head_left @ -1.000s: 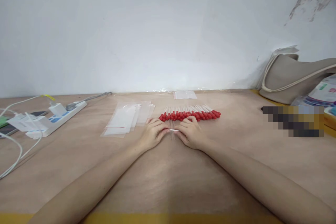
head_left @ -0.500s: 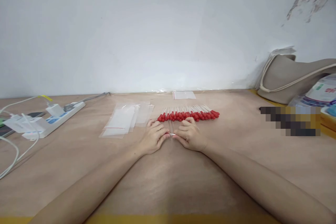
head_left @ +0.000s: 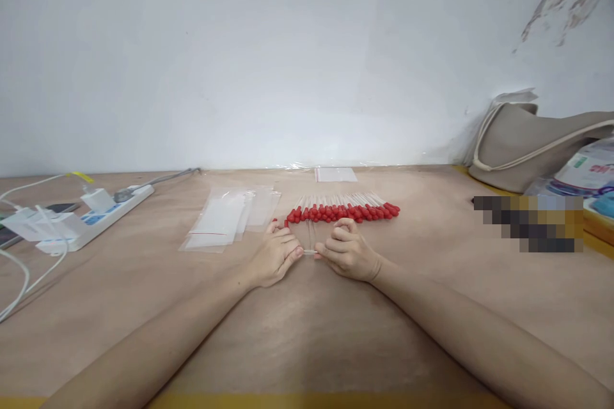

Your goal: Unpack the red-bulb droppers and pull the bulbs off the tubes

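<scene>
My left hand (head_left: 275,255) and my right hand (head_left: 350,250) rest on the table, facing each other with fingers curled. Between them is a narrow, clear plastic piece (head_left: 309,252), possibly the edge of a small bag, with an end pinched in each hand. Thin, see-through upright lines run from it toward a row of red-headed wooden sticks (head_left: 343,212), just beyond my fingers. Two small red spots show at the left fingertips; I cannot tell what they are. Clear plastic bags (head_left: 218,220) with a red line lie fanned out left of my left hand.
Another small clear bag (head_left: 336,174) lies near the wall. At the left, a white power strip (head_left: 103,220) holds chargers and cables. A grey-beige bag (head_left: 518,140) and plastic packages (head_left: 588,166) sit at the right, near a blurred-out dark object (head_left: 532,223).
Both hands have shifted slightly, and the gap between their thumbs has widened a little. The clear piece between them sits slightly lower in view. The red-headed sticks lie as before.
</scene>
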`<state>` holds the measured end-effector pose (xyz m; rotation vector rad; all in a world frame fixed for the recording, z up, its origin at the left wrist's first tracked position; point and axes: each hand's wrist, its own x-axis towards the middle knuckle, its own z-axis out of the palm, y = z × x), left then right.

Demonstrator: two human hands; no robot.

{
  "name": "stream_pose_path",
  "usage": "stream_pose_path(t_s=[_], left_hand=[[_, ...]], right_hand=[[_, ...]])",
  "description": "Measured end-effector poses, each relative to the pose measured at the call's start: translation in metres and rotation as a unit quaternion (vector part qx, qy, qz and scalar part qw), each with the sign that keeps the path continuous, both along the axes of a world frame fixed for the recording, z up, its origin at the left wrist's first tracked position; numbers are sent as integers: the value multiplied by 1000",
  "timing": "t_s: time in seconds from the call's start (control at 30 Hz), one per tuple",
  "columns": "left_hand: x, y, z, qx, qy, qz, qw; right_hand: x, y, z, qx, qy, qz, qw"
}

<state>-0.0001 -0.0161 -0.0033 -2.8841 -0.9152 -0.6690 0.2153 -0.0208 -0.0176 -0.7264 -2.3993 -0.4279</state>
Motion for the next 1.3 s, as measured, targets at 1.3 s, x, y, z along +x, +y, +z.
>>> stream_pose_path(t_s=[1.3], left_hand=[[-45, 39, -9, 50, -158, 268, 949]], right_hand=[[-11, -6, 4, -176, 45, -147, 972]])
